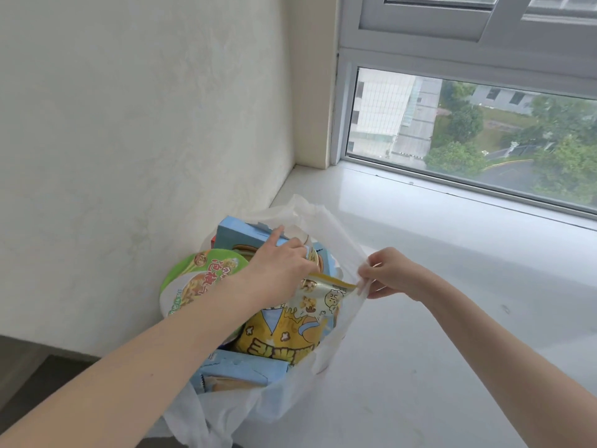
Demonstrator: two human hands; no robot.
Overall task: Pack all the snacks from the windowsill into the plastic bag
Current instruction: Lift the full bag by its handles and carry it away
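Popcorn bag [290, 321] lodged in plastic bag [336, 240], long axis sloping up toward rim pinched by right hand [389, 273]. Left hand [281, 263] nearer, fingers pressed into snacks above popcorn; grasp not discernible. Windowsill [452, 286] beyond bag.

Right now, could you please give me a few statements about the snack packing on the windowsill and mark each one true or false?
1. The right hand pinches the edge of the plastic bag. True.
2. The left hand hangs idle beside the bag. False: it reaches into the bag's open mouth, among the snacks.
3. A yellow popcorn packet sits inside the bag. True.
4. The green-lidded noodle bowl stands far along the windowsill, by the glass. False: it is at the bag's left side, near the wall.
5. At least one light blue box is in the bag. True.
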